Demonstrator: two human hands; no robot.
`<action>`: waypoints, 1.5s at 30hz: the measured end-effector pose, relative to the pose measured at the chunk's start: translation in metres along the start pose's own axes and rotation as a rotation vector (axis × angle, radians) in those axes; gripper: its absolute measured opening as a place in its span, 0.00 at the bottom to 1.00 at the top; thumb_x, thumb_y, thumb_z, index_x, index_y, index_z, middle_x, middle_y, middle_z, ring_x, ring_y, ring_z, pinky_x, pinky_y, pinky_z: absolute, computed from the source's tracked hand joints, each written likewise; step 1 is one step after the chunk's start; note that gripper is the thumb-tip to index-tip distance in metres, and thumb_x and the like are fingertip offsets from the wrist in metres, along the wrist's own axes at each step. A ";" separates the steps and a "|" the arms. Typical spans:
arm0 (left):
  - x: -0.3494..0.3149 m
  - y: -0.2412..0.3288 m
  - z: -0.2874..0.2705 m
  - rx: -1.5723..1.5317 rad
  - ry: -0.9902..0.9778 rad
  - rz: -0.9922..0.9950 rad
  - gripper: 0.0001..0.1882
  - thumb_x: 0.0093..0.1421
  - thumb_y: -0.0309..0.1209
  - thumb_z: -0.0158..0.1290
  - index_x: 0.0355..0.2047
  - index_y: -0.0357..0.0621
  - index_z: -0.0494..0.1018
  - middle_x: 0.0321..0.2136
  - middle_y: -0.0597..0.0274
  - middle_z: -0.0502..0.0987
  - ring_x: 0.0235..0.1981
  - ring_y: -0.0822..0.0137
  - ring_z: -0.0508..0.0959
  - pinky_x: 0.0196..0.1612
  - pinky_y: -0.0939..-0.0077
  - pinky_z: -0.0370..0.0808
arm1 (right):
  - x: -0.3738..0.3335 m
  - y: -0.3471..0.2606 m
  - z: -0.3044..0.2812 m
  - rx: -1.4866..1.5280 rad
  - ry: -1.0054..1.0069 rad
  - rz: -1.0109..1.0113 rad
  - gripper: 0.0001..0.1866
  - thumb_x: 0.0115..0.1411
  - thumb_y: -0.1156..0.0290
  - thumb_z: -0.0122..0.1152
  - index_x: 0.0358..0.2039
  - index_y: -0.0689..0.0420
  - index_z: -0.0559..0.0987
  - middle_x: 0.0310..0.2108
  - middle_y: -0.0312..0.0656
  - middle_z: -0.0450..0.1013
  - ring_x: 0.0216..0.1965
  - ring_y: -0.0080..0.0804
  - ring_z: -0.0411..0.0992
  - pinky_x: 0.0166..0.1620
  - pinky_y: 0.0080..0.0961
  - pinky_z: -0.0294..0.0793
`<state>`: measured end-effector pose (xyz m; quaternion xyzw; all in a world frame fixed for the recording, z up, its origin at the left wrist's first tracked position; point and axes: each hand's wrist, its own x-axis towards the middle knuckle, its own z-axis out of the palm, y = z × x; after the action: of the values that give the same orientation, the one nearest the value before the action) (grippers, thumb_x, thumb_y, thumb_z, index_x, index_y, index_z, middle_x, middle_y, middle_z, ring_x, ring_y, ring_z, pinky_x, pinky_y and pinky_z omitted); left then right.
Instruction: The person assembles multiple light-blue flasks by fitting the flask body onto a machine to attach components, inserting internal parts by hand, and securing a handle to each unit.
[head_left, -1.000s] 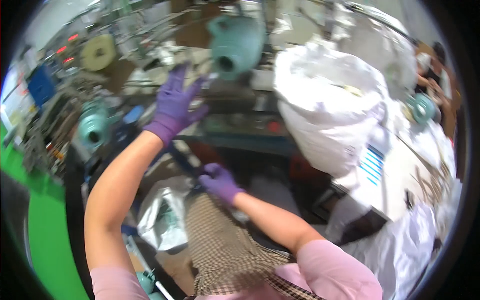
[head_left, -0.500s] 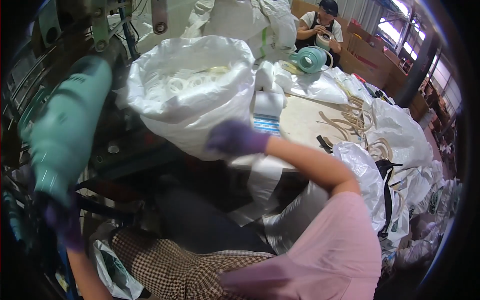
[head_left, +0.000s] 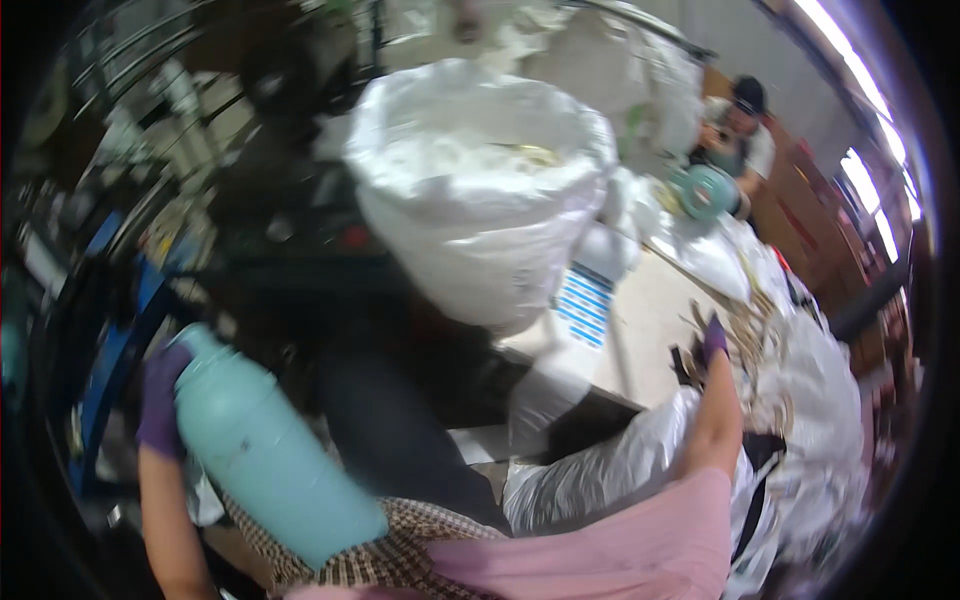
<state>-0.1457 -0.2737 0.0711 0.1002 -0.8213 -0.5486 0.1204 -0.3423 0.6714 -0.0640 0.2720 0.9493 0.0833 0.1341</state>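
Observation:
My left hand (head_left: 163, 398), in a purple glove, grips the narrow neck of a teal bottle-shaped shell (head_left: 275, 450). The shell slants down to the right, its wide end against my checked apron (head_left: 420, 520). On the far right of the table, my purple-gloved right hand (head_left: 715, 342) is at the near side of some beige curved strips (head_left: 745, 330), beside a small black piece (head_left: 685, 366). Its fingers are small and blurred, so whether it holds a strip does not show.
A large white sack (head_left: 470, 230) of pale rings stands in front of me beside the table (head_left: 650, 325). A blue-striped white sheet (head_left: 585, 305) lies near it. White plastic bags (head_left: 815, 400) crowd the right. Across the table, a person (head_left: 740, 140) handles another teal shell (head_left: 705, 192).
The teal shell has come down from the upper left to my lap, its wide end now pointing down. My right hand has moved from the sack to the strips at the right.

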 end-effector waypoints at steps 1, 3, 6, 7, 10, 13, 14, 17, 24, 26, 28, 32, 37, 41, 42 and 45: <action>0.010 -0.020 0.014 -0.285 0.046 -0.164 0.22 0.65 0.42 0.52 0.51 0.38 0.77 0.49 0.57 0.77 0.49 0.66 0.77 0.55 0.69 0.73 | 0.011 0.012 0.014 -0.043 0.000 -0.006 0.46 0.58 0.53 0.58 0.72 0.51 0.50 0.56 0.53 0.69 0.57 0.50 0.69 0.59 0.42 0.70; 0.037 -0.032 0.049 -0.412 -0.016 -0.193 0.19 0.65 0.41 0.53 0.51 0.43 0.78 0.43 0.61 0.80 0.44 0.68 0.79 0.51 0.69 0.76 | 0.028 0.059 0.043 -0.129 0.010 -0.009 0.50 0.56 0.57 0.63 0.73 0.52 0.47 0.52 0.53 0.74 0.53 0.49 0.73 0.56 0.42 0.74; 0.054 -0.062 0.063 -0.503 -0.072 -0.302 0.12 0.67 0.38 0.53 0.44 0.45 0.78 0.38 0.64 0.80 0.38 0.71 0.79 0.46 0.71 0.77 | 0.046 0.101 0.019 -0.222 0.140 0.021 0.53 0.54 0.62 0.67 0.73 0.53 0.45 0.48 0.52 0.78 0.49 0.49 0.77 0.53 0.42 0.77; 0.046 -0.064 0.057 -0.375 -0.028 -0.271 0.13 0.66 0.39 0.54 0.44 0.45 0.78 0.38 0.63 0.80 0.38 0.71 0.79 0.46 0.72 0.77 | 0.066 0.060 0.012 -0.155 0.189 0.007 0.51 0.54 0.63 0.67 0.72 0.54 0.46 0.49 0.52 0.77 0.50 0.48 0.77 0.53 0.42 0.76; 0.047 -0.073 0.051 -0.168 -0.024 -0.253 0.20 0.65 0.41 0.56 0.52 0.44 0.75 0.47 0.56 0.75 0.47 0.64 0.77 0.52 0.70 0.74 | 0.050 0.062 -0.041 0.152 0.494 0.040 0.46 0.56 0.64 0.65 0.70 0.55 0.50 0.50 0.51 0.77 0.51 0.47 0.76 0.54 0.42 0.75; 0.046 -0.016 0.066 -0.234 -0.119 -0.254 0.20 0.66 0.41 0.55 0.54 0.45 0.74 0.49 0.55 0.75 0.48 0.64 0.77 0.54 0.70 0.73 | 0.008 0.076 -0.107 0.528 0.864 -0.101 0.41 0.58 0.66 0.63 0.68 0.57 0.54 0.51 0.49 0.76 0.52 0.45 0.75 0.56 0.42 0.74; 0.041 -0.004 0.062 -0.334 -0.101 -0.286 0.21 0.65 0.43 0.56 0.53 0.44 0.73 0.42 0.61 0.79 0.43 0.70 0.79 0.49 0.73 0.76 | -0.006 0.062 -0.128 0.664 0.954 -0.208 0.39 0.58 0.67 0.63 0.67 0.57 0.55 0.51 0.49 0.75 0.52 0.45 0.75 0.56 0.42 0.74; 0.022 -0.023 0.034 0.386 -0.063 0.398 0.19 0.69 0.43 0.51 0.54 0.45 0.73 0.44 0.60 0.78 0.45 0.68 0.78 0.51 0.73 0.74 | -0.104 -0.059 -0.178 1.116 1.053 -0.587 0.35 0.60 0.68 0.61 0.65 0.59 0.59 0.52 0.48 0.75 0.53 0.43 0.74 0.57 0.41 0.72; 0.011 -0.010 0.046 -0.373 -0.100 0.177 0.29 0.73 0.53 0.37 0.56 0.40 0.71 0.48 0.58 0.77 0.50 0.67 0.76 0.56 0.71 0.73 | -0.395 -0.332 -0.190 1.557 0.304 -1.433 0.22 0.65 0.70 0.55 0.59 0.58 0.67 0.47 0.42 0.71 0.43 0.34 0.68 0.48 0.33 0.69; 0.007 -0.020 0.041 -0.669 -0.122 0.120 0.37 0.72 0.60 0.34 0.58 0.39 0.69 0.50 0.57 0.76 0.52 0.65 0.75 0.58 0.69 0.72 | -0.431 -0.435 -0.195 1.468 -0.090 -1.525 0.17 0.67 0.68 0.52 0.56 0.55 0.68 0.41 0.38 0.68 0.32 0.27 0.63 0.37 0.25 0.67; 0.009 -0.029 0.039 -0.973 -0.210 0.048 0.41 0.69 0.65 0.35 0.61 0.37 0.67 0.54 0.54 0.75 0.55 0.63 0.75 0.61 0.67 0.71 | -0.446 -0.500 -0.178 1.493 -0.446 -1.423 0.13 0.70 0.67 0.48 0.53 0.52 0.69 0.34 0.34 0.66 0.21 0.20 0.59 0.26 0.17 0.65; -0.002 -0.012 0.035 -1.015 -0.265 0.078 0.36 0.73 0.58 0.33 0.63 0.39 0.66 0.56 0.55 0.75 0.57 0.64 0.74 0.63 0.69 0.68 | -0.465 -0.555 -0.149 1.956 -1.520 -0.775 0.06 0.70 0.66 0.51 0.40 0.54 0.72 0.32 0.33 0.66 0.21 0.17 0.64 0.22 0.16 0.65; -0.010 -0.013 0.030 -0.723 -0.026 0.251 0.26 0.68 0.37 0.43 0.60 0.33 0.69 0.61 0.53 0.70 0.61 0.64 0.70 0.65 0.70 0.65 | -0.465 -0.564 -0.144 1.712 -1.126 -1.142 0.08 0.71 0.66 0.50 0.47 0.53 0.70 0.28 0.33 0.66 0.19 0.16 0.61 0.20 0.14 0.62; -0.010 -0.027 0.033 -1.236 -0.105 0.337 0.24 0.65 0.32 0.44 0.56 0.26 0.70 0.60 0.47 0.71 0.63 0.58 0.68 0.69 0.64 0.59 | -0.496 -0.548 -0.166 1.779 -0.780 -1.242 0.25 0.70 0.67 0.50 0.66 0.54 0.62 0.27 0.34 0.71 0.17 0.15 0.60 0.21 0.12 0.60; -0.008 -0.030 0.038 -1.419 -0.169 0.324 0.23 0.64 0.31 0.45 0.53 0.25 0.71 0.58 0.45 0.72 0.64 0.56 0.67 0.71 0.62 0.57 | -0.484 -0.545 -0.158 1.791 -0.708 -1.477 0.30 0.68 0.69 0.55 0.68 0.56 0.58 0.39 0.38 0.73 0.34 0.21 0.70 0.42 0.18 0.71; -0.003 -0.032 0.041 -1.631 -0.325 0.349 0.18 0.63 0.28 0.46 0.48 0.26 0.73 0.56 0.42 0.74 0.61 0.56 0.70 0.66 0.62 0.65 | -0.473 -0.537 -0.156 1.785 -0.643 -1.626 0.38 0.63 0.71 0.57 0.70 0.60 0.53 0.55 0.40 0.66 0.41 0.22 0.68 0.48 0.20 0.70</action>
<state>-0.1549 -0.2488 0.0263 -0.2262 -0.1796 -0.9500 0.1183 -0.2680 -0.0470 0.0592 -0.3890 0.4917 -0.7661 0.1412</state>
